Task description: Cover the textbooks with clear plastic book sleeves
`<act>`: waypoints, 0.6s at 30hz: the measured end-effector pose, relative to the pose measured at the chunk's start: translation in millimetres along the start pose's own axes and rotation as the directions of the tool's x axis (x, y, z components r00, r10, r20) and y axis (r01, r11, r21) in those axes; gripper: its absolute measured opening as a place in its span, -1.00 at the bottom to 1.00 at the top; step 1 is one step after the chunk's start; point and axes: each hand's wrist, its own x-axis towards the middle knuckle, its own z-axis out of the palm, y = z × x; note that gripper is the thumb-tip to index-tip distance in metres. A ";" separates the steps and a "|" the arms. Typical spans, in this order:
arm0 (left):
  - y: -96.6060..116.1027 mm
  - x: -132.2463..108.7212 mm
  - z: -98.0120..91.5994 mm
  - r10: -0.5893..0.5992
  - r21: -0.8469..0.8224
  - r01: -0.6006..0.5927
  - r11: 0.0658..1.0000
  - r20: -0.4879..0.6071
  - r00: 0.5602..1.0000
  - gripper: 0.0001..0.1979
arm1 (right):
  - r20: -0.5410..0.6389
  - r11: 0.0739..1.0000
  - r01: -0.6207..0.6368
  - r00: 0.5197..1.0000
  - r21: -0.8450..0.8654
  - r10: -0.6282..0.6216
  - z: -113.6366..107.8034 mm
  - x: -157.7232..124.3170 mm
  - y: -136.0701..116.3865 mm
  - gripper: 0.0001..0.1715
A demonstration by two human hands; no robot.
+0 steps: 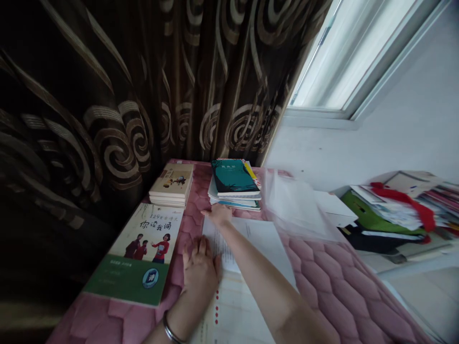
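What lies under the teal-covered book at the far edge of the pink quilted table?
The teal-covered book tops a stack of thinner books, one yellow-edged poking out right, on the pink quilted cover. Their front covers are hidden.

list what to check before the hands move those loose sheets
1. left hand flat at the left edge of the sheets: ok
2. right hand at the sheets' far corner, grip: cannot tell
3. teal-covered book stack clear of right hand: cannot tell
4. green textbook apart from sheets: ok
5. clear plastic sleeve off the sheets: not ok, seems to overlap their far right corner
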 end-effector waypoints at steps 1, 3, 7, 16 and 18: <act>-0.2 0.1 -0.2 -0.006 0.000 0.006 1.000 0.004 1.000 -0.52 | -0.005 1.000 0.003 1.000 0.000 -0.003 0.2 -0.9 -0.3 -0.34; -1.1 0.3 0.4 -0.011 0.000 0.011 1.000 -0.001 1.000 -0.52 | -0.020 1.000 0.018 1.000 0.001 -0.018 0.1 -6.0 -0.4 -0.38; -2.5 0.3 3.2 0.004 0.007 -0.004 1.000 -0.015 1.000 -0.53 | -0.067 0.998 0.070 0.995 0.009 -0.069 -0.5 -26.0 3.1 -0.48; 1.3 0.5 -1.4 -0.007 0.027 0.007 1.000 0.010 1.000 -0.54 | -0.079 0.993 0.085 0.994 0.084 -0.078 1.5 -58.8 12.6 -0.08; 1.0 1.2 -1.8 -0.011 0.027 0.011 1.000 0.011 1.000 -0.54 | -0.058 0.995 0.057 0.997 0.088 -0.052 -1.7 -50.9 11.4 -0.14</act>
